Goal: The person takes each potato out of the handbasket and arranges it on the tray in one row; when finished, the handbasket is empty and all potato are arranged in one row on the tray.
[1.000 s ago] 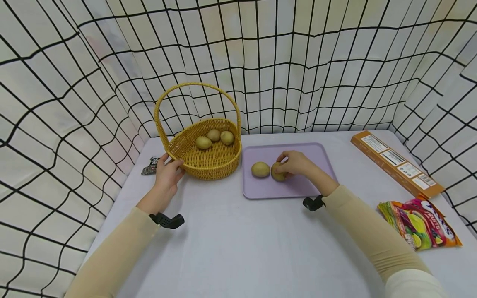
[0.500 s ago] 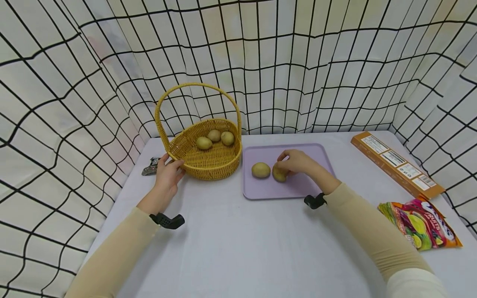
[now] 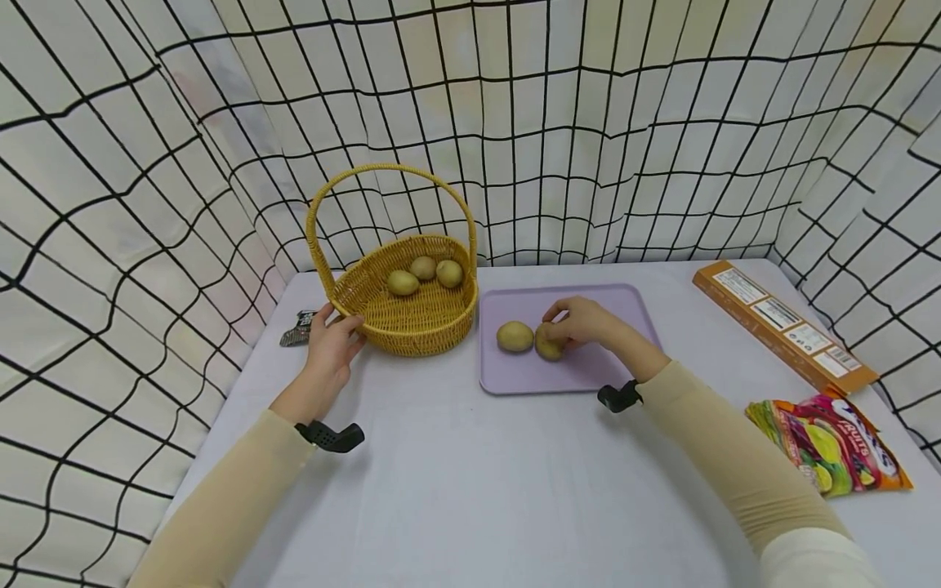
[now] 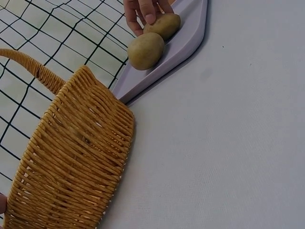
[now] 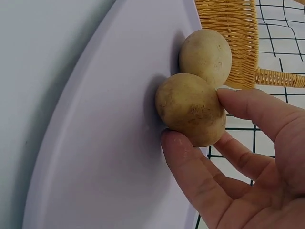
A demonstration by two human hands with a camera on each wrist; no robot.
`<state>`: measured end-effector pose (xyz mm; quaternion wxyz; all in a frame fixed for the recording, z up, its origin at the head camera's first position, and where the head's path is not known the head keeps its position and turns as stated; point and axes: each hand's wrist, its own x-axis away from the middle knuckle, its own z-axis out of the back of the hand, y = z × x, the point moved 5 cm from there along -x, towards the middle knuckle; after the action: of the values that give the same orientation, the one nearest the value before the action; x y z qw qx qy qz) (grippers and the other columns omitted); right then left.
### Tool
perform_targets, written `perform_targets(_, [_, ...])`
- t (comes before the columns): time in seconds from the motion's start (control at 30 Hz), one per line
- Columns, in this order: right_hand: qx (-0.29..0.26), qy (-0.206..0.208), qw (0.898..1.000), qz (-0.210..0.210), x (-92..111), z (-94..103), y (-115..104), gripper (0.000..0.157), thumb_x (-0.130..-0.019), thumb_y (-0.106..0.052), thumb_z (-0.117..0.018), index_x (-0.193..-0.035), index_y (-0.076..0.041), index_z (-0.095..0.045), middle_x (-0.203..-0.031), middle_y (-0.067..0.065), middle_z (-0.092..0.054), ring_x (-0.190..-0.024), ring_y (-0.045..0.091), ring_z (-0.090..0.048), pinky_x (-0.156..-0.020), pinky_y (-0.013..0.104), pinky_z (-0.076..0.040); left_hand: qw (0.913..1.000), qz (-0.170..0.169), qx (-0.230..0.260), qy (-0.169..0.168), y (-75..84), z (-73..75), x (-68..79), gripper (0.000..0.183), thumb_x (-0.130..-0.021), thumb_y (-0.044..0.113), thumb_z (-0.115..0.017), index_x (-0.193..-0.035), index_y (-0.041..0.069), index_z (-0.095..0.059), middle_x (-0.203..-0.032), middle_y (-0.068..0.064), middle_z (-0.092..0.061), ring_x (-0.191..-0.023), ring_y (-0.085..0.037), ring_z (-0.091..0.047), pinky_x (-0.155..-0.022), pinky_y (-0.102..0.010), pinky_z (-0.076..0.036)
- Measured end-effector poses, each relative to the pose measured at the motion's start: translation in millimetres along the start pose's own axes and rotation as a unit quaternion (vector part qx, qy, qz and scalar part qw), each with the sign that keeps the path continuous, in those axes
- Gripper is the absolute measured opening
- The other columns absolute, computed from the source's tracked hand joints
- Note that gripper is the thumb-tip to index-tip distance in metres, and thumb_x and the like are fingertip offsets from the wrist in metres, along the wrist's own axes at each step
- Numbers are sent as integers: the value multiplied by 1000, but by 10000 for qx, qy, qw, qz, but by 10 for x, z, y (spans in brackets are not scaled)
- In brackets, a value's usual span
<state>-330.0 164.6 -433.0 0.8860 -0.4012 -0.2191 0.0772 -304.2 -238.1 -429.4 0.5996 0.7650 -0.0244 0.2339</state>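
In the head view my right hand (image 3: 581, 321) pinches a potato (image 3: 548, 343) on the purple tray (image 3: 507, 380). The right wrist view shows thumb and fingertips set around that potato (image 5: 190, 107), which sits right beside a second potato (image 5: 206, 55). That second potato (image 3: 515, 336) lies to its left on the tray. My left hand (image 3: 328, 353) grips the near left side of the yellow wicker basket (image 3: 415, 339), thumb along the outside. Inside the basket, three potatoes (image 3: 402, 282) rest toward the back. Only a fingertip (image 4: 2, 204) of the left hand shows in the left wrist view.
A small dark packet (image 3: 297, 329) lies left of the basket, partly behind the left hand. At the right are a long orange-brown box (image 3: 782, 322) and a colourful fruit-printed bag (image 3: 834, 445). Black netting (image 3: 559, 147) over white cloth encloses the table's back and sides.
The pinched potato shifted slightly right, then back left beside the other one, with the right hand moving along. The left hand and basket stayed in place.
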Motion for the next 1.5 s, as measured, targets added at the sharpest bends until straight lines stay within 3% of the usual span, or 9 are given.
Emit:
perform_targets(0.17, [-224,72,9997,74,-7,-5,9,45,-94,-20,-71,-131,3,-63,-120,22,-71,-85,15,-68,-79,31,-63,10000,0,-29,17,-4,-1,12,84,-105,8,-53,-167,30,0,-172,-5,-14,-153,-18,-32,-122,-33,-38])
perform_targets(0.47, [430,624,9970,175,-22,41,5,42,-96,-27,-66,-128,0,-68,-127,20,-71,-85,14,-69,-73,23,-57,10000,-46,-3,18,7,-8,11,84,-105,8,-54,-167,29,-1,-172,-5,-15,-151,-17,-35,-120,-31,-39])
perform_targets(0.67, [611,800,9948,166,-6,68,-32,41,-97,-28,-64,-127,-1,-68,-127,19,-71,-90,20,-70,-76,27,-57,10000,-28,23,38,5,11,4,83,-105,7,-53,-167,29,-2,-172,-5,-16,-151,-17,-35,-121,-32,-39])
perform_targets(0.87, [900,985,9906,294,-16,97,-100,41,-97,-32,-62,-127,-5,-68,-127,20,-70,-105,28,-68,-88,40,-57,10000,9,47,21,12,10,17,84,-104,7,-54,-167,29,-3,-172,-5,-16,-151,-17,-35,-121,-32,-39])
perform_targets(1.0, [1140,1053,9869,436,-2,146,-302,39,-98,-31,-62,-126,-6,-68,-126,19,-70,-107,31,-67,-89,43,-57,10000,-10,64,-44,17,8,29,84,-104,6,-55,-167,28,-3,-172,-6,-17,-152,-18,-34,-121,-32,-38])
perform_targets(1.17, [1508,1103,9797,728,14,210,-704,37,-98,-30,-62,-126,-6,-69,-124,17,-71,-108,31,-68,-86,43,-58,9999,-7,102,-66,32,9,49,85,-104,5,-55,-167,28,-3,-172,-6,-16,-153,-18,-32,-122,-33,-37])
perform_targets(1.5, [2003,814,9699,1122,43,156,-1431,38,-100,-31,-63,-127,-6,-68,-126,15,-69,-112,29,-66,-92,43,-57,9999,24,82,-77,29,-3,39,85,-103,5,-55,-167,28,-2,-172,-6,-16,-153,-18,-33,-122,-34,-37])
